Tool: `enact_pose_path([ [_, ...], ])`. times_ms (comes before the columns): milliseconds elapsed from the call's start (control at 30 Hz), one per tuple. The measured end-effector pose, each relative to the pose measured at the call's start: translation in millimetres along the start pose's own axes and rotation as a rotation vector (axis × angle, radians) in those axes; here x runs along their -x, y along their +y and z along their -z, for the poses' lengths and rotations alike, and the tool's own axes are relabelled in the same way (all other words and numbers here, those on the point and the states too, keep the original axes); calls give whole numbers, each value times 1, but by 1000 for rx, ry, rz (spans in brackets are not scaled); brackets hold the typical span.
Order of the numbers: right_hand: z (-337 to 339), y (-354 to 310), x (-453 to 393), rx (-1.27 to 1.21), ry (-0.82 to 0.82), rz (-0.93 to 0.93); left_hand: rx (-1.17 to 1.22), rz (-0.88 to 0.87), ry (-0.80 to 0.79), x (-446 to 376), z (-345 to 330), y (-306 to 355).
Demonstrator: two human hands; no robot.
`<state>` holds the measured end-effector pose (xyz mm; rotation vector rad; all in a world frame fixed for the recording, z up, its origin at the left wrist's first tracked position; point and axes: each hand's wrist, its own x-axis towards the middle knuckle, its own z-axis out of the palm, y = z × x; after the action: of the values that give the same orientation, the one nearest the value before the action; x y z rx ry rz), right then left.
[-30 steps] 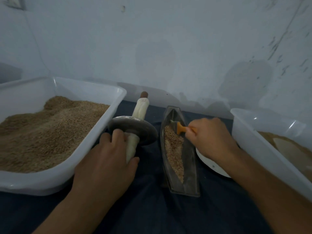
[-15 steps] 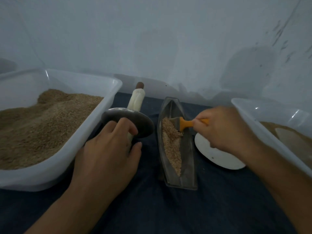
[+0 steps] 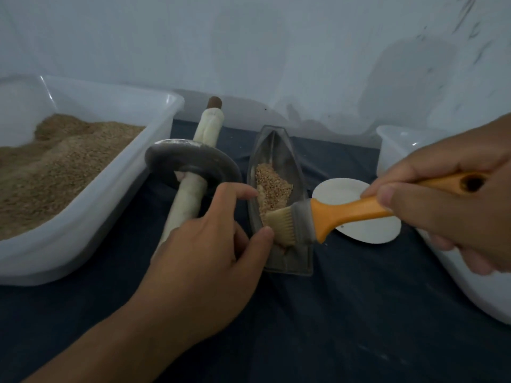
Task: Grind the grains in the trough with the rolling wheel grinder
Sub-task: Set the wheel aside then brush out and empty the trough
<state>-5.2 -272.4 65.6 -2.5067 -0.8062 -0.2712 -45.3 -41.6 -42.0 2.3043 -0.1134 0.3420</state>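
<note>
Both hands busy: right hand (image 3: 453,205) holds brush (image 3: 318,217)

The left hand (image 3: 204,261) covered the grinder handle's (image 3: 185,205) near end. The brush (image 3: 279,225) hid the trough's (image 3: 276,161) nearer grains. The right tub (image 3: 392,145) was cropped by the frame edge.

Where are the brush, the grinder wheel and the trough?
brush (image 3: 343,210), head view, on the orange handle near the ferrule.
grinder wheel (image 3: 190,158), head view, on the metal disc's upper face.
trough (image 3: 287,158), head view, on the bare right inner wall.
</note>
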Motion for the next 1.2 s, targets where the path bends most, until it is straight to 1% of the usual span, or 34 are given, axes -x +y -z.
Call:
enact_pose_path([
  [133,-3,-18,-11,-3,-33,-7,21,-3,-4,2,-3,-1],
  [233,-11,-16,-35,74,-128,-74,34,-9,14,3,-5,-2],
  [267,-13,-13,-42,93,-127,-96,44,-6,16,3,-5,-2],
  [333,-9,-8,-50,123,-66,-122,64,5,15,3,-5,-1],
  [433,6,-9,-49,19,5,-124,72,6,18,4,-5,-2],
  [500,13,-17,-47,-26,-48,-105,70,-5,15,5,-7,-2],
  [567,13,-27,-50,-13,-145,-90,70,-8,16,5,-8,-1],
  [700,1,-41,-69,32,-246,-194,153,46,21,4,-9,-2],
  [767,-5,-43,-79,111,-264,-238,198,72,6,4,-9,-2],
  [833,-4,-40,-85,159,-237,-253,250,102,-26,7,-10,-1],
  [967,13,-35,-80,75,-163,-205,236,150,-117,8,-10,0],
  [1100,15,-45,-76,34,-297,-202,161,256,-172,6,-10,-2],
  [1200,4,-46,-80,87,-319,-199,177,251,-168,4,-9,0],
])
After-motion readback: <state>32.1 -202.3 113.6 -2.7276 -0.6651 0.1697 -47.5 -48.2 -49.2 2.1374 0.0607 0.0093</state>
